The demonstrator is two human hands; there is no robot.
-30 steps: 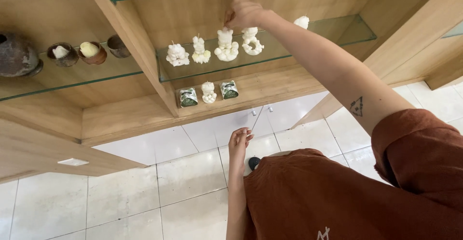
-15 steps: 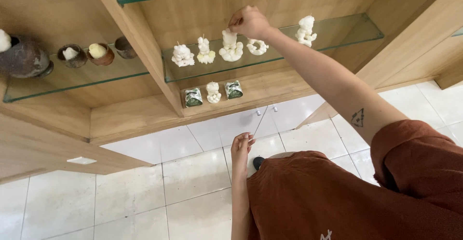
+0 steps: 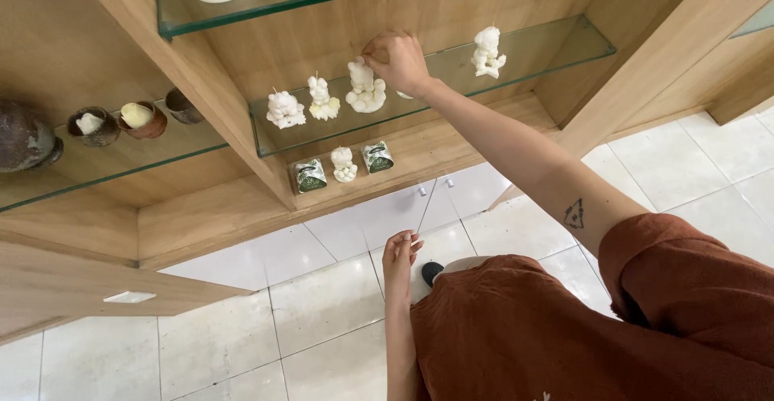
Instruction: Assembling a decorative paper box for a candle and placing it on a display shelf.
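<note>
1. We faced a wooden shelving unit point(image 3: 201, 70) with glass shelves point(image 3: 419, 111) above a white tiled floor point(image 3: 242, 304).
2. Our right hand point(image 3: 397, 59) was curled at the bear-shaped white candle point(image 3: 364, 87), fingertips touching its top; we could not tell how firm the grip was.
3. Since a second earlier, a white figurine point(image 3: 488, 51) had come to stand alone farther right on that shelf, and our hand had gone back to the row.
4. Our left hand point(image 3: 400, 253) pinched a thin stick point(image 3: 425, 207), held low.
</note>
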